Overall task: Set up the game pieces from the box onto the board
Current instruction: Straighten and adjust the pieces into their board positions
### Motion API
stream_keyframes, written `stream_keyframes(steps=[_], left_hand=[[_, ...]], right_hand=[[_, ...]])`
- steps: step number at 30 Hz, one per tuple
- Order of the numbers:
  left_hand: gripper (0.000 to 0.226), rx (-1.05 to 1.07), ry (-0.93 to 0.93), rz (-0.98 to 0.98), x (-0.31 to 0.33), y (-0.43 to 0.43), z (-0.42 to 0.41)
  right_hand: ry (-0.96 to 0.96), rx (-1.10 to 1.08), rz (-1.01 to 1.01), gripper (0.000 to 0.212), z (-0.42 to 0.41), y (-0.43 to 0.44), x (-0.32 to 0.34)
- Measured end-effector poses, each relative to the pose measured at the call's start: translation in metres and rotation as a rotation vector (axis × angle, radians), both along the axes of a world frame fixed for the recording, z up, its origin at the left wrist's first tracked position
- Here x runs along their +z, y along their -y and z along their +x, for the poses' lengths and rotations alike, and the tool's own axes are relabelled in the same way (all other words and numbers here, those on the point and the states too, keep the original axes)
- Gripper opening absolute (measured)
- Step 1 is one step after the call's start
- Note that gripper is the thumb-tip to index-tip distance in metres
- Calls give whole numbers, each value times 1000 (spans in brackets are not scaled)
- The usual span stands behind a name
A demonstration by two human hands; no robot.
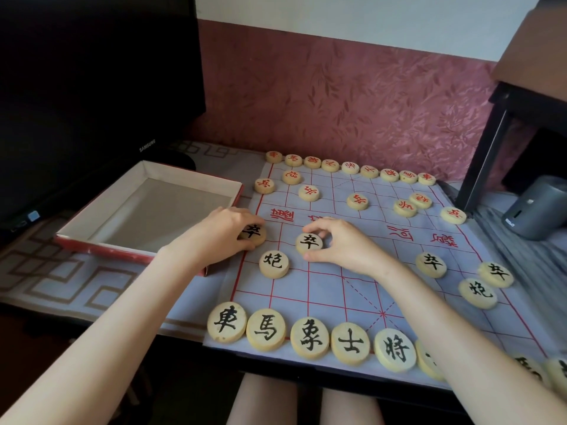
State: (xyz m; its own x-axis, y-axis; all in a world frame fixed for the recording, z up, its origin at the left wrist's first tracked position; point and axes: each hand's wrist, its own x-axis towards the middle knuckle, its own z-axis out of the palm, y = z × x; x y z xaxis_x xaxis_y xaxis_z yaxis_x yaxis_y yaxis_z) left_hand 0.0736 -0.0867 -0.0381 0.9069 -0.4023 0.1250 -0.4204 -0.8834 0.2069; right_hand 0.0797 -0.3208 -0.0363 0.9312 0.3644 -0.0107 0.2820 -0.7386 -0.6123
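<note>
**Grip state.** I read the left hand (224, 231) as curled over the left disc (253, 233), fingers clamped round its rim. This disc lies at centre-left of the frame, on the left border line of the board (337, 289). The right hand (343, 243) pinches the right disc (309, 243) between thumb and fingertips, two grid lines further right. Both discs lie flat on the board.

**Key relation.** Each disc sits directly under its own grip. A round disc has no long axis, so only its offset from the nearest line crossing matters. I judge that each needs a small slide, then release.

**Materials.**
- Discs: pale wood, thick and smooth, with black inked characters.
- Board: thin creased cloth with a red grid, likely to drag under a pushed disc.
- Box (190, 176): shallow cardboard, left of the board, no discs visible inside.
- Cannon disc (273, 264): just below the two hands, between them.
</note>
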Motion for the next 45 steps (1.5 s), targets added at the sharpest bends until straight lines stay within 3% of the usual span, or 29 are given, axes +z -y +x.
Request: stream_keyframes(steps=[9,14,20,27,33,37,41,45], left_hand=[[54,6,-13,-10,-1,-1,0],[58,-21,-37,-108,0,-2,-4],[52,-24,-2,-154,6,-1,-9],[52,-12,0,-126,3,-2,-10],[51,-14,-3,-134,2,1,-11],[47,54,-5,-197,9,5,-5],[39,132,43,-227,15,18,13],[36,216,82,-193,17,37,48]], right_hand=[[29,10,-38,58,-1,0,1],[123,119,76,44,-20,-17,7],[131,207,-103,61,-33,-42,4],[119,194,-133,51,-33,-45,-1],[164,199,-152,66,-34,-44,-3],[146,161,12,52,-31,-33,11],[112,53,49,39,-6,-17,20],[66,-97,32,40,34,-8,25]])
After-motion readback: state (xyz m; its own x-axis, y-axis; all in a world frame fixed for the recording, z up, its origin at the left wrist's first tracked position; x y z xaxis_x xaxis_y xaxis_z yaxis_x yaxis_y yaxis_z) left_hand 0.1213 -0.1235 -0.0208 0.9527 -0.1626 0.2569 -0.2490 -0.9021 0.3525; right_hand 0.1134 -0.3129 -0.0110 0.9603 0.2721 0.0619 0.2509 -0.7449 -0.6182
